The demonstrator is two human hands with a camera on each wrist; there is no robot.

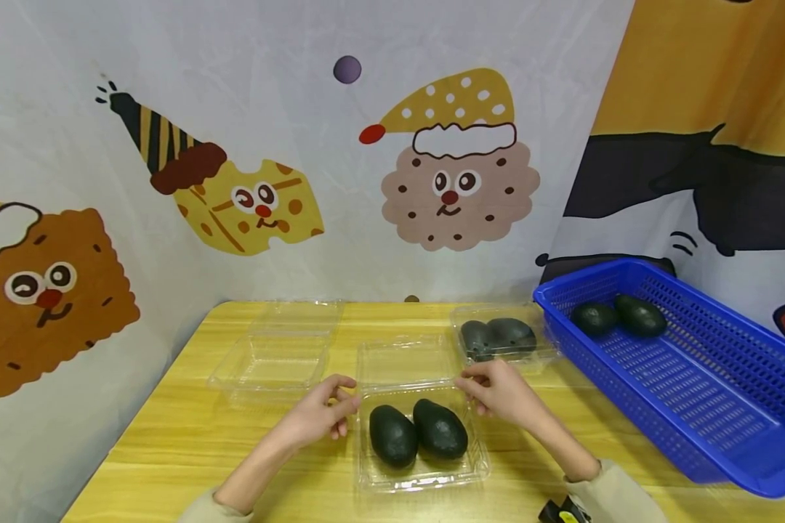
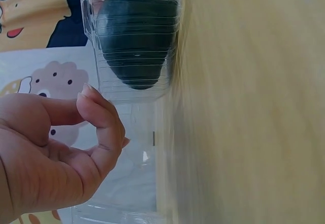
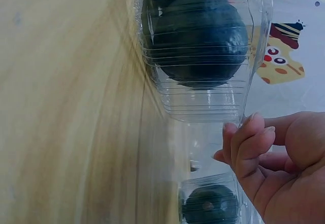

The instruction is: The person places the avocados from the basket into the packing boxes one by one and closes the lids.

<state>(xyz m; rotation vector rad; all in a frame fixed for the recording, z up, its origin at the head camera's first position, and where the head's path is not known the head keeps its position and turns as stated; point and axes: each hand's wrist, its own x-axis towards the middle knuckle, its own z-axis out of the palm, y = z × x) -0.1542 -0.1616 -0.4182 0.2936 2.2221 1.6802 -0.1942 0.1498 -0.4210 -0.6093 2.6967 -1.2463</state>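
A clear plastic clamshell (image 1: 425, 483) lies with its lid (image 1: 402, 361) folded back, away from me. Two dark green avocados (image 1: 393, 436) sit side by side in its base. My left hand (image 1: 317, 415) is at the base's back left corner, fingers bent and a gap between thumb and forefinger. In the left wrist view, its fingertips (image 2: 87, 94) are close to the corner below an avocado (image 2: 136, 41). On the other side, my right hand (image 1: 500, 392) pinches the back right corner by the hinge. Its bent fingers (image 3: 246, 140) meet the thumb there.
Behind on the right, another clamshell (image 1: 461, 316) holds avocados. An open clamshell (image 1: 271, 363) stands at the back left. The blue plastic basket (image 1: 661, 428) along the right side contains two avocados (image 1: 641, 316). A small black object (image 1: 565, 511) is beside my right sleeve.
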